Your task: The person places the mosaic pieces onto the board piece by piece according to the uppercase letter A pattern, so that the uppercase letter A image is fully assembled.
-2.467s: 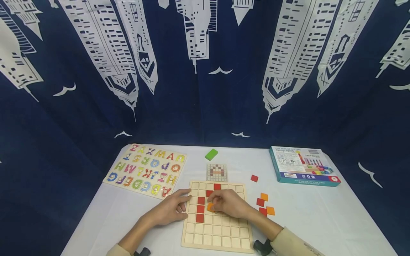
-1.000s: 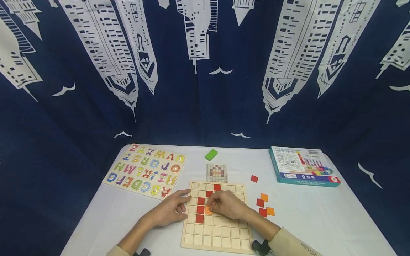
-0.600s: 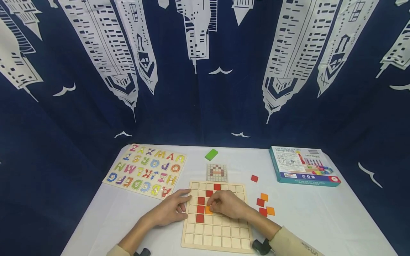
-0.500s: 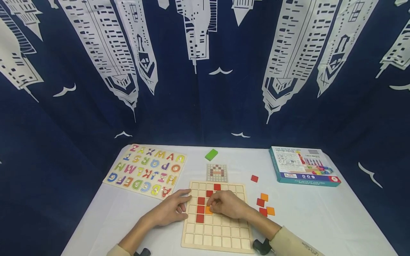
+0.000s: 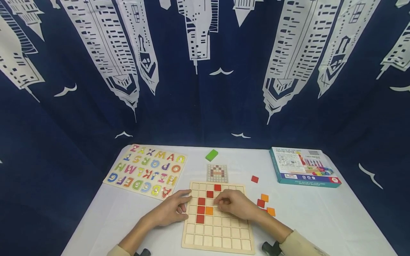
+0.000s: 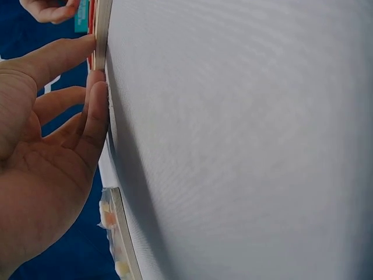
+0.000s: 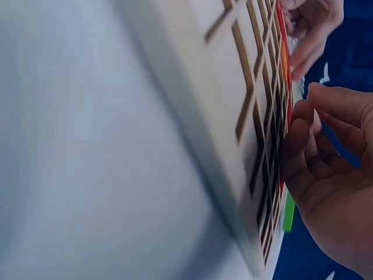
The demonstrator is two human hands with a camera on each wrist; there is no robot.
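A wooden grid board [image 5: 217, 232] lies on the white table with several red square tiles [image 5: 200, 210] in its cells. One orange tile [image 5: 209, 211] sits flat in a cell beside them. My left hand [image 5: 169, 210] has its fingers and thumb at the board's left edge; the left wrist view shows its fingertips [image 6: 98, 93] against that edge. My right hand [image 5: 235, 205] is over the board, just right of the orange tile. Its fingers are loosely bent with nothing between them, and it hides several cells.
Loose red and orange tiles [image 5: 264, 197] lie right of the board, one red tile [image 5: 254, 179] farther back. Behind the board are a grid pattern card [image 5: 217, 173] and a green block [image 5: 211, 155]. An alphabet board [image 5: 145, 170] is at left, a box [image 5: 304, 166] at right.
My right hand set the orange tile into the cell beside the red ones, let go of it and moved slightly right. The left hand stayed at the board's edge.
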